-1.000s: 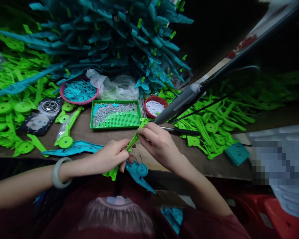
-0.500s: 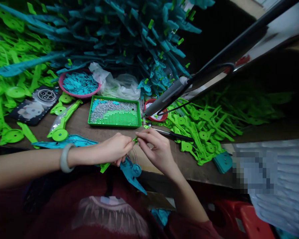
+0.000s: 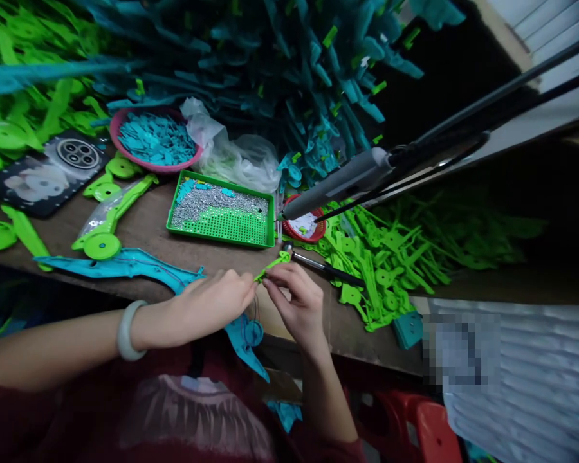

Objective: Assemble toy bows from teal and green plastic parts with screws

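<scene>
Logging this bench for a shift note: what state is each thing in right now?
left hand: pinching the green part
right hand: pinching the green part
green part: held above the table edge
green tray: partly covered with silver bits
pink bowl: full of teal pieces
phone: face down

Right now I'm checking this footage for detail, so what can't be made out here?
All in the head view:
- Green strip: its lower end is hidden inside the left hand.
- Teal piece: partly covered by both hands, right hand included.
- Green tray: the silvery bits are too small to identify.
- Red bowl: half hidden by the grey tool.
- Lower right: a pixelated patch.
</scene>
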A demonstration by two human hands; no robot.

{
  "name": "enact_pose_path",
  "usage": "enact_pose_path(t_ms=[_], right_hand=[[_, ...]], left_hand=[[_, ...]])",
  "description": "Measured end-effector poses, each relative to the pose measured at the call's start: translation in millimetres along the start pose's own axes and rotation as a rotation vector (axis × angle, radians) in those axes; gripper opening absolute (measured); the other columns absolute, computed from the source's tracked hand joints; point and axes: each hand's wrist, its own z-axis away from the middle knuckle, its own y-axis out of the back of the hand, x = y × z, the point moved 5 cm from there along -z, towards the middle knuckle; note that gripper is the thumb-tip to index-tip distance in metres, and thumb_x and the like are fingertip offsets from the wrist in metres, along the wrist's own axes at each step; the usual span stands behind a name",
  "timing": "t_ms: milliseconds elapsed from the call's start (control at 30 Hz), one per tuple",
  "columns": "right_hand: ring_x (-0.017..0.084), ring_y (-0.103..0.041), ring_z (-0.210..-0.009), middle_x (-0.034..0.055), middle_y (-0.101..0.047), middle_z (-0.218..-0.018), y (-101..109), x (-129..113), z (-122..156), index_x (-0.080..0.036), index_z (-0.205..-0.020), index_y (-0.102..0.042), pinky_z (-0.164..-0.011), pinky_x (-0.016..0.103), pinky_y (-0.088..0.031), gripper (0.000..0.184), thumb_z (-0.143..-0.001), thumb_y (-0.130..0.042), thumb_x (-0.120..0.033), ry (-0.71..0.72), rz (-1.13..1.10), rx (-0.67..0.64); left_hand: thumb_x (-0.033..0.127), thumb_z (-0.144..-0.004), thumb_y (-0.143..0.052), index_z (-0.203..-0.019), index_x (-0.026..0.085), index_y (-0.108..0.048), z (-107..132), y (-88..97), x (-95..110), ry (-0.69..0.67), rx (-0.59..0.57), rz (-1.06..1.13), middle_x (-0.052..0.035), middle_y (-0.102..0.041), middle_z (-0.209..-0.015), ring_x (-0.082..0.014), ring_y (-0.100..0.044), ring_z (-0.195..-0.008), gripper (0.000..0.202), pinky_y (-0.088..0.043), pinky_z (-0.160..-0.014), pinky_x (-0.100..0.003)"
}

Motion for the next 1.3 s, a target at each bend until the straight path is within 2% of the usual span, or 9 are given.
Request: enact_pose_path(t_ms=[67,133,300,433,633,833,1000,1167,1300], right_hand=[[0.015,-0.065,-0.086,0.0054,-0.066,-0.092,0.2,-0.2,1.0,-0.021,-0.098,-0.067,-0.073,0.028,-0.057,0.015,-0.090,-0.059,-0.011,0.013,0.022,0.022],[0.016,-0.065,-0.087,0.0054,-0.066,-0.094,1.4,-0.2,2.9,-0.022,-0.100,-0.068,-0.075,0.030,-0.056,0.019,-0.090,-0.058,-0.010,0.033,0.023,0.073],[0.017,-0.065,-0.083,0.0046,-0.066,-0.089,-1.6,7.4,7.0,-0.024,-0.097,-0.071,-0.071,0.033,-0.056,0.018,-0.089,-0.061,-0.012,0.002,-0.056,0.149],[0.018,-0.066,-0.081,0.0041,-0.069,-0.085,-3.7,11.6,9.3,-0.023,-0.091,-0.070,-0.073,0.035,-0.056,0.013,-0.086,-0.065,-0.012,-0.027,-0.091,0.237],[0.017,-0.068,-0.085,0.0048,-0.072,-0.090,-7.9,10.3,11.8,-0.022,-0.094,-0.070,-0.075,0.033,-0.057,0.017,-0.086,-0.064,-0.009,-0.052,-0.076,0.215],[0.017,-0.066,-0.083,0.0040,-0.069,-0.086,-8.6,8.9,12.2,-0.022,-0.091,-0.066,-0.075,0.034,-0.055,0.011,-0.088,-0.062,-0.012,-0.069,-0.009,0.249],[0.017,-0.064,-0.082,0.0043,-0.067,-0.085,-8.4,3.5,9.7,-0.022,-0.091,-0.066,-0.073,0.034,-0.054,0.012,-0.089,-0.061,-0.012,-0.038,0.056,0.190],[0.017,-0.065,-0.080,0.0039,-0.069,-0.085,-6.5,3.1,9.4,-0.023,-0.093,-0.069,-0.072,0.035,-0.054,0.018,-0.085,-0.064,-0.007,0.021,-0.033,0.199],[0.017,-0.066,-0.081,0.0042,-0.071,-0.087,-7.2,8.6,10.0,-0.024,-0.094,-0.071,-0.072,0.036,-0.055,0.019,-0.085,-0.065,-0.008,-0.021,-0.076,0.183]], left_hand=[[0.023,-0.099,-0.034,-0.094,0.014,-0.060,0.6,1.0,1.3,-0.006,0.075,-0.068,-0.0105,-0.062,-0.068,-0.0279,-0.068,-0.066,0.028,-0.046,-0.054,-0.031],[0.022,-0.100,-0.033,-0.095,0.014,-0.060,0.6,1.6,2.5,-0.015,0.102,-0.102,-0.0102,-0.062,-0.069,-0.0280,-0.068,-0.066,0.028,-0.045,-0.052,-0.030],[0.021,-0.100,-0.028,-0.096,0.014,-0.060,-1.4,-0.6,5.6,-0.045,0.005,-0.063,-0.0109,-0.062,-0.073,-0.0259,-0.066,-0.063,0.033,-0.044,-0.050,-0.028],[0.024,-0.101,-0.026,-0.097,0.013,-0.060,-2.6,-3.7,5.1,-0.005,-0.007,-0.028,-0.0125,-0.064,-0.076,-0.0257,-0.066,-0.066,0.036,-0.047,-0.053,-0.029],[0.026,-0.103,-0.020,-0.099,0.014,-0.059,-0.9,-8.8,3.8,0.014,-0.042,-0.048,-0.0131,-0.065,-0.080,-0.0273,-0.067,-0.070,0.041,-0.049,-0.053,-0.031],[0.021,-0.101,-0.027,-0.097,0.014,-0.059,3.6,-10.3,6.1,0.000,0.058,-0.097,-0.0119,-0.066,-0.080,-0.0232,-0.067,-0.072,0.033,-0.047,-0.055,-0.027],[0.022,-0.101,-0.028,-0.096,0.015,-0.058,5.5,-12.0,7.0,0.024,0.036,-0.042,-0.0108,-0.064,-0.077,-0.0221,-0.067,-0.067,0.031,-0.043,-0.051,-0.025],[0.022,-0.102,-0.026,-0.097,0.014,-0.058,8.0,-11.6,6.9,0.027,0.078,-0.075,-0.0105,-0.063,-0.073,-0.0233,-0.067,-0.064,0.033,-0.043,-0.049,-0.025],[0.020,-0.101,-0.029,-0.095,0.015,-0.058,9.6,-11.3,7.3,0.014,0.111,-0.060,-0.0085,-0.061,-0.066,-0.0250,-0.066,-0.060,0.030,-0.043,-0.047,-0.027]])
